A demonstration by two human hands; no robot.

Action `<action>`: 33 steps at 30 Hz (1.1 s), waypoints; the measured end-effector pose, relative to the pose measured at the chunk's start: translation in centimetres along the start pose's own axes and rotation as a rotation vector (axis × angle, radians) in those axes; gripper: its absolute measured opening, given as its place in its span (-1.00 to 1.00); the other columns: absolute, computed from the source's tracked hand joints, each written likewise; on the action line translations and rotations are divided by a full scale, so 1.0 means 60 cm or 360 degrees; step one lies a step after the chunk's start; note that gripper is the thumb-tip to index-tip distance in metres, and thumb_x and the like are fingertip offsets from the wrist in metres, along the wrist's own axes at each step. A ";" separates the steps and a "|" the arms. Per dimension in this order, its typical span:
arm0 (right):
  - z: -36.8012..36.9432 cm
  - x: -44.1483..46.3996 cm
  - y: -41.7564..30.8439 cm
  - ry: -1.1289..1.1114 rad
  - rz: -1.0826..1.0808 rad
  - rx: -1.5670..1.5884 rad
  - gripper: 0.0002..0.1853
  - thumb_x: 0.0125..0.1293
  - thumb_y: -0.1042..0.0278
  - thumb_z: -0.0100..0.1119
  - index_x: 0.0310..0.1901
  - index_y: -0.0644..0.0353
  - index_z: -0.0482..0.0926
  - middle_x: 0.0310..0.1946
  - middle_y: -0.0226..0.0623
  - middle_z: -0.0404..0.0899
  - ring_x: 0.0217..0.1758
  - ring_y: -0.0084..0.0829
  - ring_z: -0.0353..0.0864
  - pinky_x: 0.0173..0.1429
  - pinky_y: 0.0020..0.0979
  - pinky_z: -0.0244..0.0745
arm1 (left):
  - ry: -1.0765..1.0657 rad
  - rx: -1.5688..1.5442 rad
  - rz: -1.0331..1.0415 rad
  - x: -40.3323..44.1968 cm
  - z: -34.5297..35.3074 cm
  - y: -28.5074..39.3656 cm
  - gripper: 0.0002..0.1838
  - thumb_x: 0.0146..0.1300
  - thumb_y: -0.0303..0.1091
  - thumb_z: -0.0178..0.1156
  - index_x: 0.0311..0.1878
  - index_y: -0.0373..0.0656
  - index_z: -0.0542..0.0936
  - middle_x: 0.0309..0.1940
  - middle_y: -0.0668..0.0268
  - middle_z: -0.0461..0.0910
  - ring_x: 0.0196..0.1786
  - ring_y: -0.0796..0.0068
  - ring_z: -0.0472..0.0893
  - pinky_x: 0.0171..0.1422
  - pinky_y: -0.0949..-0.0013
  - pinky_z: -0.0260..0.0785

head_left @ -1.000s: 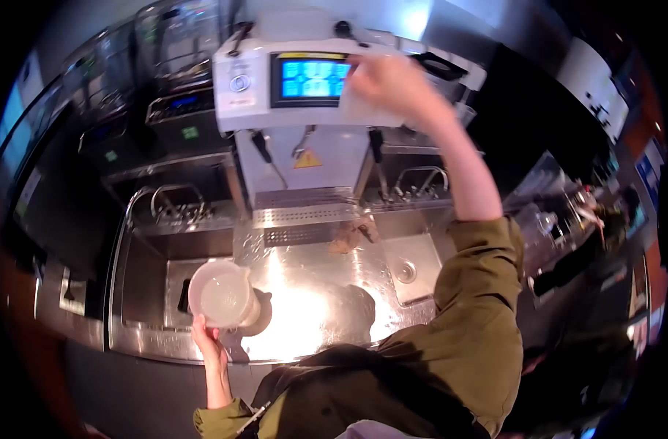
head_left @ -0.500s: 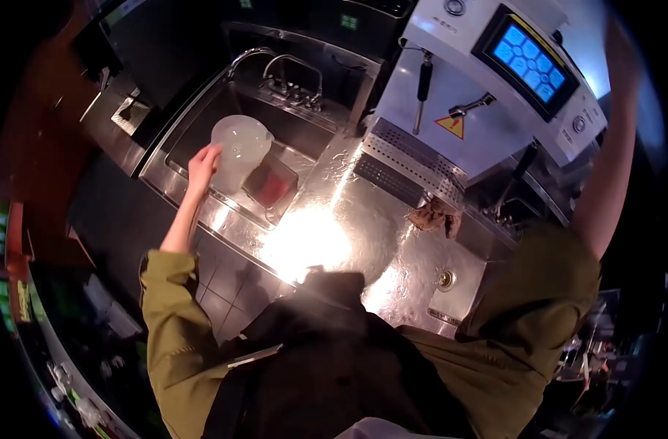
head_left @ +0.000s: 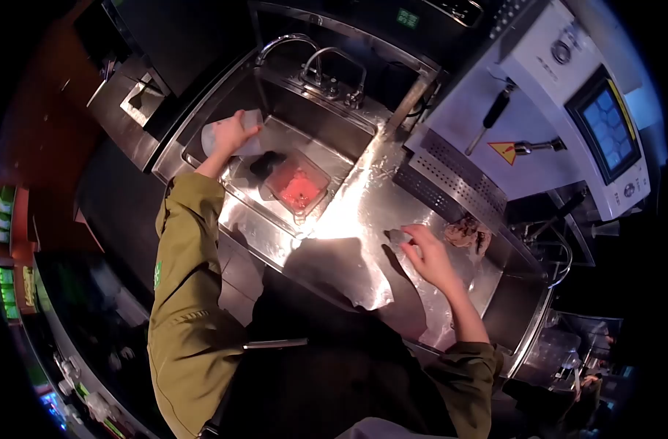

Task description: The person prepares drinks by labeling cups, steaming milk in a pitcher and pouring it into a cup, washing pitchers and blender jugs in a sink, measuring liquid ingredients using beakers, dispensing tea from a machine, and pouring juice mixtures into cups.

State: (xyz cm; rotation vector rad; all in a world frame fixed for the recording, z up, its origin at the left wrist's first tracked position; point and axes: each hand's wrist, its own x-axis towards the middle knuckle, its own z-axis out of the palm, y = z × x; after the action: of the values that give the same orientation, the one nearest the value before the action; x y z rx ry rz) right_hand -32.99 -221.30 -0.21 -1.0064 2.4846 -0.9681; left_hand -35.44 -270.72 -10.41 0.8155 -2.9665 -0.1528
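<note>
Your left hand (head_left: 231, 134) has its grip closed on the translucent pitcher (head_left: 211, 139), which is tilted above the left sink (head_left: 279, 132). In that sink, a clear container (head_left: 321, 174) with red contents sits near the front edge, apart from the pitcher. A curved faucet (head_left: 335, 51) rises behind the basin.

Your right hand (head_left: 424, 254) is over the wet metal worktop (head_left: 356, 212), its fingers bent and the grip narrow, with the thumb apart from the fingers. A small greyish shape shows at the fingertips, but you cannot tell whether they hold it. Just beyond this hand, a crumpled brown cloth (head_left: 465, 234) lies near the perforated tray (head_left: 458, 175) of the white machine (head_left: 528, 88) with its lit screen (head_left: 606, 133).
</note>
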 end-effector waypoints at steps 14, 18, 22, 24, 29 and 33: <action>0.276 0.721 0.052 0.0802 0.0647 -0.0512 -0.36 0.10 0.34 0.07 0.14 0.55 0.08 -0.04 0.28 0.32 -0.05 0.16 0.42 0.01 -0.12 0.39 | -0.0412 -0.0880 -0.0153 0.151 0.183 -0.081 -0.25 -0.05 0.01 0.20 0.13 -0.29 0.24 -0.46 0.08 0.56 -0.39 0.23 0.56 -0.20 0.24 0.32; 0.245 0.715 0.052 0.0518 0.0657 -0.0801 -0.37 0.03 0.58 -0.09 0.20 0.48 0.04 0.06 0.26 0.27 -0.04 0.09 0.45 0.00 -0.15 0.42 | -0.1535 -0.2363 -0.0502 0.187 0.171 -0.137 -0.47 -0.01 -0.33 0.05 0.07 -0.31 0.24 -0.30 0.16 0.47 -0.40 0.46 0.50 -0.48 0.51 0.43; 0.226 0.717 0.030 0.0432 0.0678 -0.0811 -0.44 0.06 0.59 -0.13 0.17 0.40 0.12 -0.04 0.19 0.38 -0.07 0.06 0.47 -0.02 -0.14 0.42 | -0.0799 -0.2381 -0.0513 0.198 0.174 -0.125 -0.45 -0.06 -0.43 0.04 0.09 -0.25 0.24 -0.24 0.18 0.44 -0.36 0.47 0.47 -0.43 0.46 0.40; 0.227 0.718 0.027 0.0445 0.0667 -0.0835 -0.45 0.05 0.60 -0.12 0.16 0.37 0.14 -0.07 0.18 0.40 -0.10 0.07 0.48 -0.04 -0.12 0.42 | -0.0868 -0.2248 -0.0368 0.226 0.171 -0.139 -0.47 -0.03 -0.42 0.06 0.09 -0.22 0.26 -0.16 0.18 0.43 -0.20 0.42 0.47 -0.29 0.38 0.41; 0.236 0.718 0.068 0.0573 0.0494 -0.0880 -0.45 0.04 0.60 -0.13 0.15 0.35 0.16 -0.09 0.16 0.42 -0.12 0.06 0.49 -0.06 -0.12 0.44 | -0.1032 -0.2070 -0.0385 0.248 0.133 -0.159 -0.40 0.01 -0.27 0.10 0.18 -0.16 0.24 -0.13 0.20 0.46 -0.13 0.39 0.48 -0.18 0.30 0.39; 0.240 0.708 0.048 0.0625 0.0625 -0.0924 -0.59 0.08 0.51 -0.10 0.02 0.39 0.27 -0.12 0.18 0.43 -0.15 0.01 0.52 -0.13 -0.12 0.47 | -0.0298 -0.1549 -0.0104 0.222 0.138 -0.143 -0.33 0.00 -0.16 0.16 0.21 -0.10 0.23 -0.19 0.09 0.52 -0.17 0.26 0.53 -0.20 0.20 0.40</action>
State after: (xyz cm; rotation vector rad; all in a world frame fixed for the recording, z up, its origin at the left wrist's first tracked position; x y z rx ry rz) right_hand -57.80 -256.42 -13.40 -0.4376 3.2249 -0.3434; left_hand -43.25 -284.23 -19.17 0.7373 -2.4713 -1.5644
